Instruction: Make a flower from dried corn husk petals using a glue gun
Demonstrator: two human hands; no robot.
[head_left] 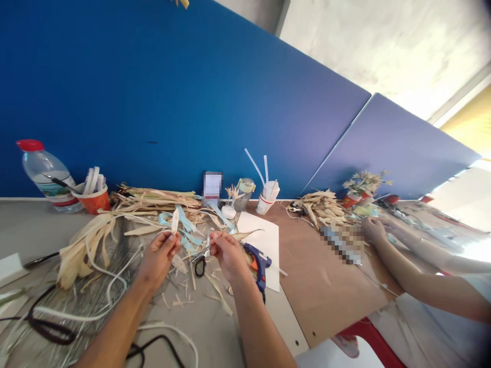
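Note:
My left hand (pixel 158 257) pinches a small pale corn husk piece (pixel 175 222), cut like a petal and held upright between thumb and fingers. A little to the right, my right hand (pixel 229 254) is closed in a pinch; a whitish sliver shows at its fingertips, too small to name. Between the hands lies a pair of scissors (pixel 200 266) with a black handle, partly hidden. Close by the right hand, a blue glue gun (pixel 262 266) with an orange trigger rests on white paper (pixel 270 232). Light blue ribbon (pixel 186 223) curls behind the left hand.
Dried husks (pixel 161 197) are heaped along the blue partition (pixel 172 102). A bottle (pixel 49 176), a red cup (pixel 94 201) and a white cup (pixel 264 204) stand there. Cables (pixel 76 317) and thin wires cover the left. A co-worker's hands (pixel 374 230) are at the right.

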